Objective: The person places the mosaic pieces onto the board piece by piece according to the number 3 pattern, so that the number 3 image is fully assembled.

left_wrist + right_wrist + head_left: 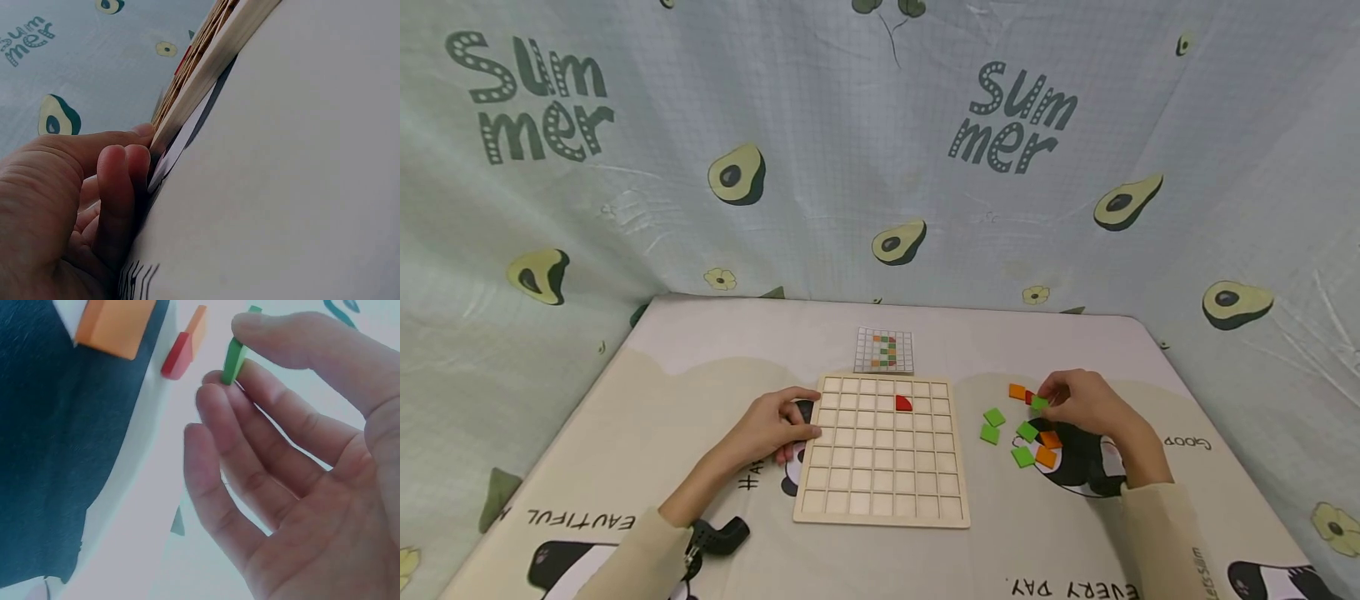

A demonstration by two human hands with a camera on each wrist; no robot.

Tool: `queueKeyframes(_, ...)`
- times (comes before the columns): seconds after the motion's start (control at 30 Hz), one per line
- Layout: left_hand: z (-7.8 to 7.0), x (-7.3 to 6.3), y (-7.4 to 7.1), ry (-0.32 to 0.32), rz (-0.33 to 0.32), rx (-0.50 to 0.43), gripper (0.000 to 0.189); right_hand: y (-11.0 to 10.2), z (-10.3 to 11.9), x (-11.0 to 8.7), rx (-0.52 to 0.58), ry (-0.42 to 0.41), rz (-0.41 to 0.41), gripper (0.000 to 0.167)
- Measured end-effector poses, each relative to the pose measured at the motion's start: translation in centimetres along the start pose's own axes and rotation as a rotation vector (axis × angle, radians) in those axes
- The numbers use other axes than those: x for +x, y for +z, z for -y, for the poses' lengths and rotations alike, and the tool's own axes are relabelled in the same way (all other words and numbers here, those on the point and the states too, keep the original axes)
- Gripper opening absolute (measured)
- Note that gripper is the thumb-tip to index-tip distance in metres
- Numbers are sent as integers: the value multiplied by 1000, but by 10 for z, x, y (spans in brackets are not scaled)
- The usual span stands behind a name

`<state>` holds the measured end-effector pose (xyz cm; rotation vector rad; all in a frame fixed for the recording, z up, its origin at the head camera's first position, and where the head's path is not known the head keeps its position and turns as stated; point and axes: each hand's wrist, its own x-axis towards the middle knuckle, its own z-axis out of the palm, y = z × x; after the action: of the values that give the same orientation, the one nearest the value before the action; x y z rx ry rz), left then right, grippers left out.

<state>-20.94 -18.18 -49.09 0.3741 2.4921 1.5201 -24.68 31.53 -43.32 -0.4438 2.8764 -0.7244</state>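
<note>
A wooden grid board (880, 523) lies in the middle of the table, with one red quarter-round tile (903, 403) in an upper cell. At its left edge, my left hand (772, 425) touches the side with thumb and forefinger; the left wrist view shows fingertips (142, 130) against the board's side (206, 72). To the right of the board, my right hand (1086, 402) pinches a green square tile (234, 361) between thumb and fingers. Near that hand lie a red tile (177, 356) and an orange tile (1017, 392).
Several loose green tiles (991, 434) and orange tiles (1046, 457) lie on the printed tablecloth right of the board. Behind the board is a small pattern card (884, 350) with a coloured figure on a grid. A patterned cloth (820, 167) hangs beyond the table.
</note>
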Motion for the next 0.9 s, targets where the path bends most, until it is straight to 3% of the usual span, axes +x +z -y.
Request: queueKeyframes(0.9, -1, 1, 0, -6, -3, -3, 61, 11, 44, 4, -96, -148, -120, 21)
